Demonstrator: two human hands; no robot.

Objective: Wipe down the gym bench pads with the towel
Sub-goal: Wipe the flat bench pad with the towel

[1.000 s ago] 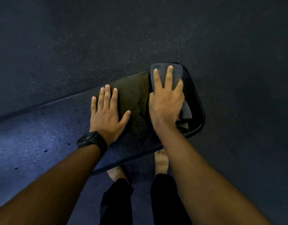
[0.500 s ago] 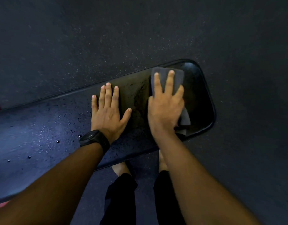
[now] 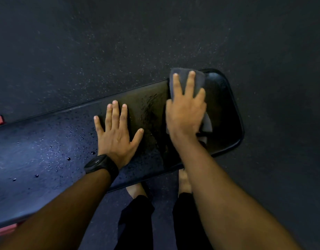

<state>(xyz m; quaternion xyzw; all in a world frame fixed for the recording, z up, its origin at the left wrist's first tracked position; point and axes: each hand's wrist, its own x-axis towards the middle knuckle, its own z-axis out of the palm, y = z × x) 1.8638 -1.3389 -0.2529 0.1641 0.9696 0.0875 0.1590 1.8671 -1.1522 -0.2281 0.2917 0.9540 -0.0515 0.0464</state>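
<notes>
Towel at the far right end of the pad

My right hand (image 3: pixel 185 112) presses flat, fingers spread, on the grey towel (image 3: pixel 198 82) atop the bench pad (image 3: pixel 226 112); my left hand (image 3: pixel 117 134) lies open, palm down, just beside it among droplets.

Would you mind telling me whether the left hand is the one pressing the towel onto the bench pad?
No, the right hand presses the towel; the left hand lies flat on bare bench pad.

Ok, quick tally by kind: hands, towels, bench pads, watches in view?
Hands: 2, left hand flat on the pad, right hand pressing the towel
Towels: 1, grey towel
Bench pads: 1, black pad
Watches: 1, black watch
Total: 5
</notes>
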